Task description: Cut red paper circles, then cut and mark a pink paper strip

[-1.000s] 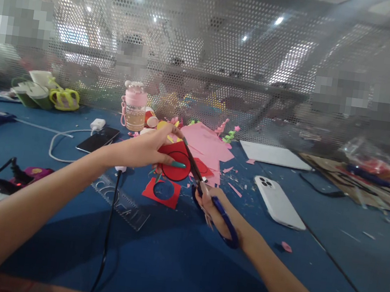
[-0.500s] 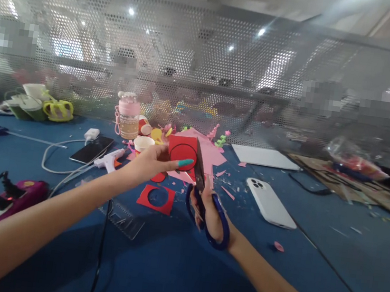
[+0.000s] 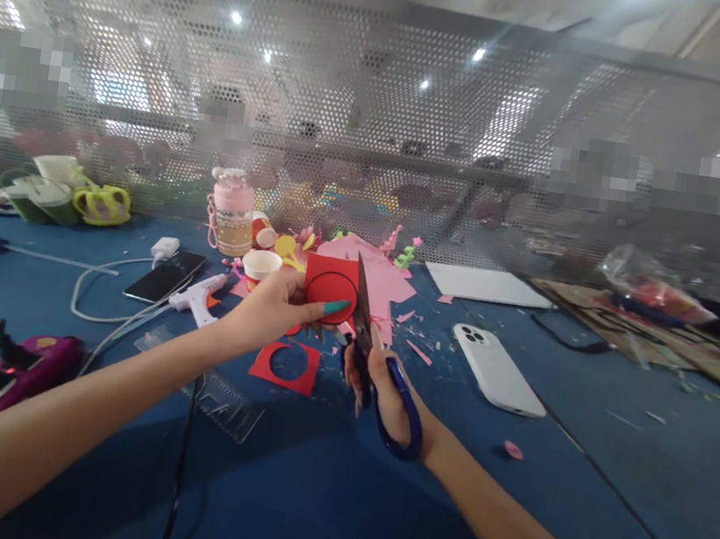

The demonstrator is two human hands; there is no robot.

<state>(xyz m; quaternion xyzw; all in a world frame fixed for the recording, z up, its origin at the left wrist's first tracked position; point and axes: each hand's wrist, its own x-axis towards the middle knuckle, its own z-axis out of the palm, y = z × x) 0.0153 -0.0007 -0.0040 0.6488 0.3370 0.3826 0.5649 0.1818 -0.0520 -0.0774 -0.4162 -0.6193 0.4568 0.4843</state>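
Note:
Between the thumb and fingers of my left hand (image 3: pixel 276 303) is a square of red paper (image 3: pixel 332 282) with a circle drawn on it in dark line. My right hand (image 3: pixel 388 388) grips blue-handled scissors (image 3: pixel 404 412), its fingers through the loops. The dark blades point upward at the paper's right edge, and the drawn circle looks whole. Below the hands, a red paper piece with a round hole (image 3: pixel 258 368) lies on the blue table (image 3: pixel 304 492). Pink paper sheets (image 3: pixel 390 287) lie behind the scissors.
A white glue gun (image 3: pixel 197 297), a paper cup (image 3: pixel 260 267) and a pink-lidded bottle (image 3: pixel 233 213) stand left of centre. A purple power strip (image 3: pixel 0 381) with cables is near my left forearm. A clear stencil ruler (image 3: pixel 229 407) lies below; a white phone (image 3: pixel 496 371) rests at right.
The scissors' blades have turned more upright and spread apart slightly at the paper's right edge. My left hand and the red paper have shifted slightly left and down in view.

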